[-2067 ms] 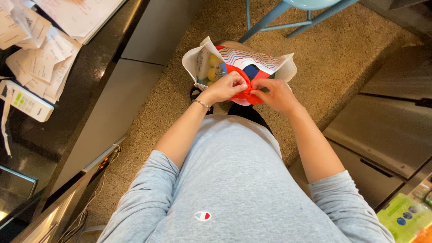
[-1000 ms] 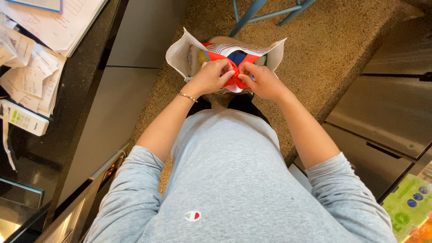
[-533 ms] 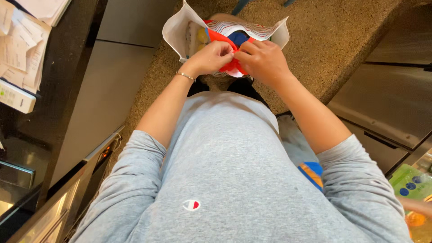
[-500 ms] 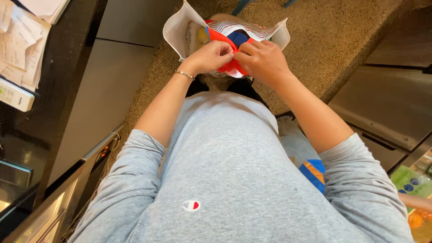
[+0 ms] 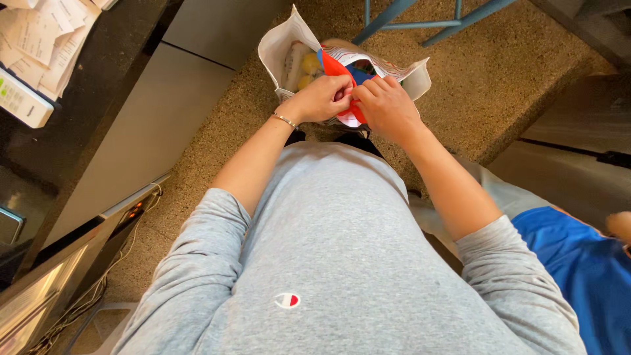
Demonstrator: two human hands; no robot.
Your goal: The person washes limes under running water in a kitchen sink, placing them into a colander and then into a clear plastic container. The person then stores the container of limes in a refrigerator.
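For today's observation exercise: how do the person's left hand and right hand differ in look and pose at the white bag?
The left hand has a thin bracelet at its wrist; the right hand has none. The left hand comes in from the left with fingers curled, the right hand from the right, knuckles up. Both pinch the red handles over the white bag.

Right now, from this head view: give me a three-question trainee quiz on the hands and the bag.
1. True or false: both hands pinch the red packet over the open white bag.
2. Which wrist wears the thin bracelet? A) left B) right C) neither
3. What lies on the dark counter at upper left?

Key:
1. True: left hand and right hand meet on it.
2. A.
3. Loose paper slips.
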